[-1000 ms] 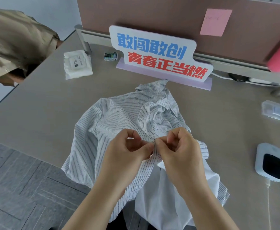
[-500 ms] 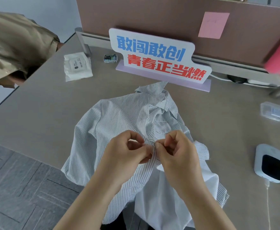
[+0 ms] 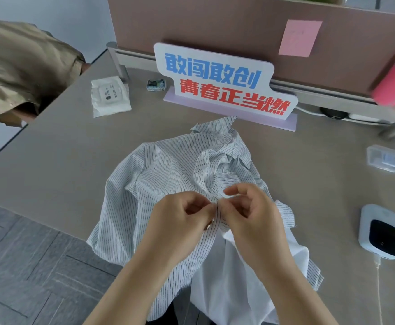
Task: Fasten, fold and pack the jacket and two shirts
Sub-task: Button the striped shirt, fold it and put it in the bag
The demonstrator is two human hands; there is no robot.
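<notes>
Crumpled white pinstriped fabric shirt [image 3: 168,170] on grey laminate desk [image 3: 51,160], collar at 12 o'clock. Left hand [image 3: 180,224] and right hand [image 3: 255,219] pinch its front edges together (button not discernible) at 6 o'clock.

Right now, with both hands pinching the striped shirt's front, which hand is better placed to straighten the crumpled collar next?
Probably the right hand: the collar bunches just beyond it, and its forefinger is raised. The left hand sits farther off, across the striped shirt.

slogan sign [image 3: 224,83] upright by partition [image 3: 215,24] | pink note [image 3: 300,38] on partition | wipes pack [image 3: 110,96] left of sign
</notes>
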